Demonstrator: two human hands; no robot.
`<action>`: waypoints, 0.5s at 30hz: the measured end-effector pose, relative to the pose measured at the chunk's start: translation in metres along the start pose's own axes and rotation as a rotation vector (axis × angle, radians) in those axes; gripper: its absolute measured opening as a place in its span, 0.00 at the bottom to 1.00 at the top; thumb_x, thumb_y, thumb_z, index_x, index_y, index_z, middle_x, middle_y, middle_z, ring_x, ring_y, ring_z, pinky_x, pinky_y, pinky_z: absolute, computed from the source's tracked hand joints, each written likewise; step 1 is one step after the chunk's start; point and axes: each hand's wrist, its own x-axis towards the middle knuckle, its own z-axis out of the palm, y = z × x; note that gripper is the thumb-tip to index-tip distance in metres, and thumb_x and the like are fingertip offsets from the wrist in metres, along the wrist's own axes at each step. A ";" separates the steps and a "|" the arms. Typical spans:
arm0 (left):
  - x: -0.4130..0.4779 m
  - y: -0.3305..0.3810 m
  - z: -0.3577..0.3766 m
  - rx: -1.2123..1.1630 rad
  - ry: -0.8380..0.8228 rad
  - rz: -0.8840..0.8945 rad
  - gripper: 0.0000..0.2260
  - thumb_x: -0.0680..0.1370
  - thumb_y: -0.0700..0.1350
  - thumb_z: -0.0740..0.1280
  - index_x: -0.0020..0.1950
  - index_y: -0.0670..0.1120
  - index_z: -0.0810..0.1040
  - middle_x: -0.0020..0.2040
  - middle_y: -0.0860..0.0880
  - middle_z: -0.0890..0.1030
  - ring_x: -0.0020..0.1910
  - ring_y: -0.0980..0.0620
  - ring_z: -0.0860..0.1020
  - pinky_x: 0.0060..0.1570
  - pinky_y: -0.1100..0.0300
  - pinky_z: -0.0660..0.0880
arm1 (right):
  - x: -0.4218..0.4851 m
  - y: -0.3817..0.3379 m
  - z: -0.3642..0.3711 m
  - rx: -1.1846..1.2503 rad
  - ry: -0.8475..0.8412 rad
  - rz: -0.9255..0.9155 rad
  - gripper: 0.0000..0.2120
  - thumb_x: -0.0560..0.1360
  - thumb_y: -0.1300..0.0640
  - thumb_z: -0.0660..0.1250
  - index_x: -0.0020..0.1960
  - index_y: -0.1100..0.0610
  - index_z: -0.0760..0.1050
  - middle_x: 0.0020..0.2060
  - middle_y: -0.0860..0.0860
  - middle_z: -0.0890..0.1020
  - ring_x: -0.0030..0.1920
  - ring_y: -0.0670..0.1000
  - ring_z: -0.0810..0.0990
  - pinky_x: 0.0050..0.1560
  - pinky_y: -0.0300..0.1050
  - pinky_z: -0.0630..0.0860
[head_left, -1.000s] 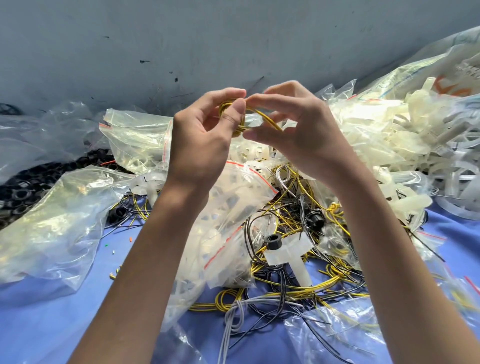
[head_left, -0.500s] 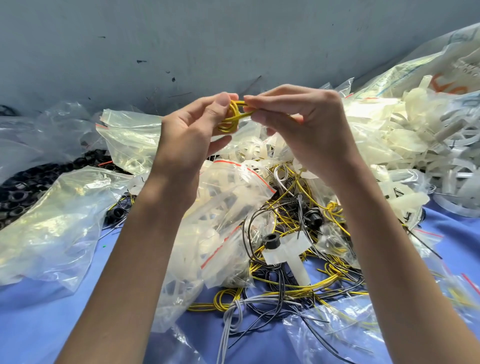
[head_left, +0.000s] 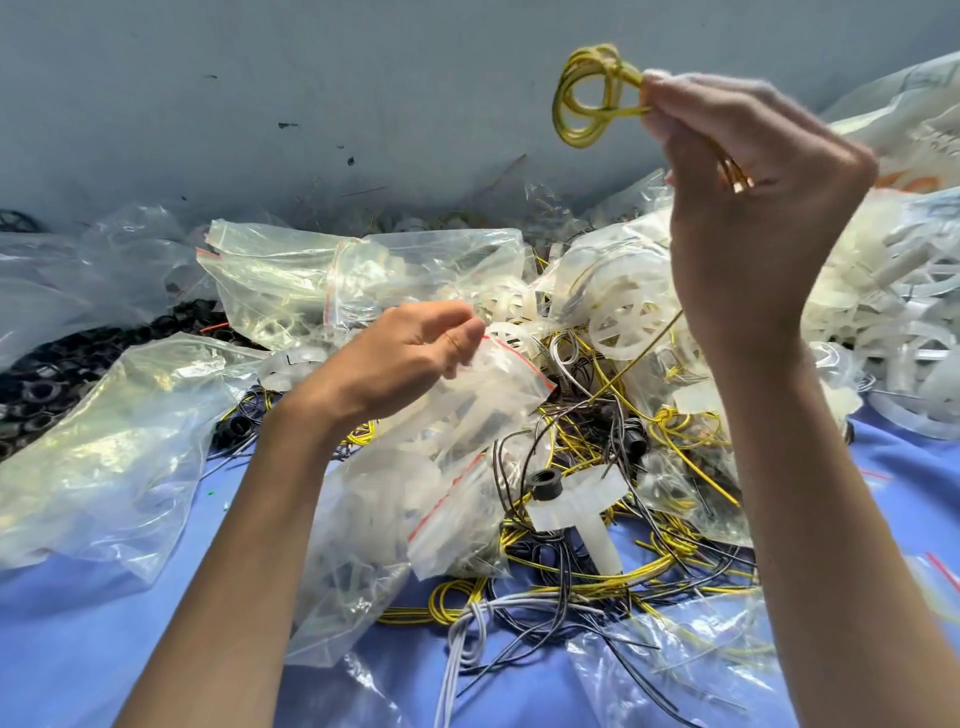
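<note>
Hands sort through a heap of wire and plastic parts on a blue cloth-covered table (head_left: 78, 649) set against a scuffed grey wall (head_left: 311, 78). The right hand (head_left: 748, 208) is raised high above the pile, thumb and fingertips clamped on a small knotted coil of yellow insulated wire (head_left: 610, 62), which stands out to the left of the fingers in front of the wall, well clear of everything below. More of the same yellow wire shows at the palm, and a single thin yellow strand (head_left: 649, 348) slants from beside the right wrist down into the heap.

The left hand (head_left: 400, 358) is low and well apart from the right, hovering just over a clear zip-seal plastic bag with a red closure line (head_left: 467, 415). Its fingers are loosely curled, with thumb and forefinger close together and nothing visible between them.

Beneath both forearms lies a tangle of yellow and black wires (head_left: 597, 577), with a knotted bundle of grey wires (head_left: 467, 629) at its near edge. A white T-shaped plastic piece (head_left: 597, 525) rests on the tangle, with a black plastic ring (head_left: 545, 480) touching its left end. White spoked plastic wheels (head_left: 623, 322) are heaped behind and to the right. A large crumpled clear bag (head_left: 104, 457) lies at the left, with a mass of black rings (head_left: 52, 374) behind it.
</note>
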 end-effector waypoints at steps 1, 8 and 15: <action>-0.001 0.003 -0.001 -0.015 0.009 0.020 0.15 0.80 0.52 0.59 0.34 0.50 0.71 0.30 0.58 0.73 0.33 0.60 0.69 0.37 0.65 0.66 | 0.000 0.001 -0.001 -0.034 -0.060 0.027 0.07 0.75 0.62 0.69 0.50 0.63 0.83 0.44 0.51 0.84 0.42 0.42 0.82 0.46 0.34 0.75; -0.006 0.028 -0.006 0.008 0.068 0.149 0.13 0.80 0.49 0.61 0.35 0.49 0.72 0.32 0.54 0.71 0.33 0.63 0.67 0.34 0.73 0.64 | -0.014 0.017 -0.005 -0.140 -1.066 0.417 0.06 0.70 0.60 0.75 0.45 0.51 0.85 0.25 0.37 0.78 0.26 0.33 0.74 0.31 0.24 0.67; -0.011 0.064 -0.001 -0.158 0.013 0.317 0.10 0.78 0.48 0.61 0.37 0.50 0.74 0.32 0.55 0.71 0.34 0.57 0.70 0.38 0.64 0.65 | -0.022 -0.013 0.011 0.066 -1.373 0.359 0.17 0.72 0.61 0.70 0.31 0.40 0.80 0.26 0.47 0.80 0.29 0.41 0.77 0.28 0.33 0.70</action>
